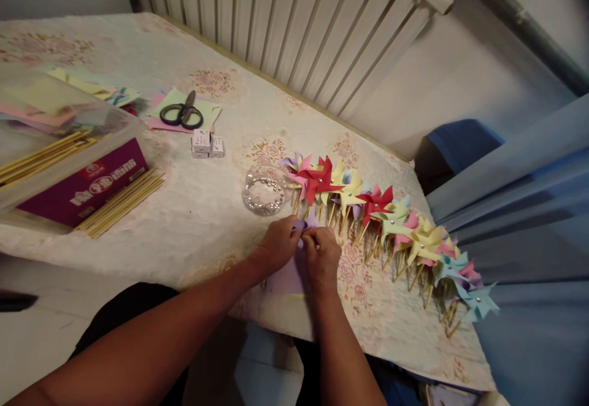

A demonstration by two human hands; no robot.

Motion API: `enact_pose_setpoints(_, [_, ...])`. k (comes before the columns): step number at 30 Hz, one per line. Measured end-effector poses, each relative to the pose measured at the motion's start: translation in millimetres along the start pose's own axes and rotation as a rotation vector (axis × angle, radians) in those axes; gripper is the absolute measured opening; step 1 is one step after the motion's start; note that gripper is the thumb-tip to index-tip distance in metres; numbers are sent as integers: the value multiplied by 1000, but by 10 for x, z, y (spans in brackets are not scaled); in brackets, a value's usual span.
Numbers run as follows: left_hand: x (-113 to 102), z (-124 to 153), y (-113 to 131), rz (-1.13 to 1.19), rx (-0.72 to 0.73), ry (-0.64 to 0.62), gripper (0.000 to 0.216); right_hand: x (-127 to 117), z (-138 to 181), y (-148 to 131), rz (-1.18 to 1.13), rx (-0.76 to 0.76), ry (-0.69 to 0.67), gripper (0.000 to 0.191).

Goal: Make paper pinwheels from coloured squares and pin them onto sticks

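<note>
Between my two hands is a purple paper pinwheel (300, 225), its blades partly hidden by my fingers. My left hand (278, 243) is closed on its left side. My right hand (322, 252) pinches at the middle of the same paper from the right; anything small in that pinch is too small to make out. Beneath my hands lies a flat purple sheet (288, 277) near the table's front edge. Just beyond my left hand stands a clear round dish (264, 191) of small silvery pins. Finished pinwheels (377, 206) on sticks lie in a long row to the right.
At left stands a clear plastic box (27, 210) with sticks and paper, a bundle of wooden sticks (122, 203) beside it. Black-handled scissors (181, 113) rest on coloured paper squares (209, 111), near small white boxes (207, 143). A radiator (276, 32) and blue curtain (519, 228) border the table.
</note>
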State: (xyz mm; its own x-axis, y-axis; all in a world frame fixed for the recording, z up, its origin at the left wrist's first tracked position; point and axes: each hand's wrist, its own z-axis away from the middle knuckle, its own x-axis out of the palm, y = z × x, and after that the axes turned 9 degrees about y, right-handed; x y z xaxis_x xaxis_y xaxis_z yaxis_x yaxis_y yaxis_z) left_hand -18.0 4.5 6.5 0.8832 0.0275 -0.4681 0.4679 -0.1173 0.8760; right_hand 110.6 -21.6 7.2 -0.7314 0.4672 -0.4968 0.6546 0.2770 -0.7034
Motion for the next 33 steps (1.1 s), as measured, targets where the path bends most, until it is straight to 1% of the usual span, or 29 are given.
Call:
enact_pose_setpoints(4, [-10,5,7,-27,-7,-3,15,38,37,-6,-102,331,-26,16])
enact_pose_setpoints(5, [-11,5,6,-31,-9,-8,16,47,45,-10,-113,378,-31,16])
enact_pose_setpoints(6, [-11,6,3,-32,-10,-11,16,53,49,-13,-110,389,-27,16])
enact_pose_setpoints(7, [-9,5,-1,-27,-13,-11,16,54,49,-16,-98,366,-16,17])
enact_pose_setpoints(12, [9,-1,-19,26,-19,-3,13,19,5,-15,-26,101,2,19])
enact_pose_setpoints(14, [6,-2,-15,43,-23,3,14,6,-7,-12,-25,67,-1,19])
enact_pose_setpoints(18, [-20,-3,5,64,-42,17,15,2,-7,1,-36,126,8,16])
enact_pose_setpoints(22, [-43,-14,11,82,-67,23,14,12,-20,41,-3,192,69,15])
enact_pose_setpoints(23, [-47,-18,11,92,-70,22,15,14,-29,52,0,221,85,21])
enact_pose_setpoints(27, [-59,-30,10,134,-75,20,20,9,-76,75,-24,340,97,55])
enact_pose_setpoints(28, [-60,-32,10,141,-72,21,20,3,-87,76,-32,366,93,61])
enact_pose_setpoints(29, [-60,-33,8,147,-69,23,21,-3,-96,78,-38,390,81,62])
enact_pose_setpoints(30, [-59,-34,5,153,-68,27,21,-10,-103,82,-48,413,57,60])
enact_pose_setpoints(33, [-47,-28,-11,175,-78,33,19,-22,-98,116,-125,490,-71,38])
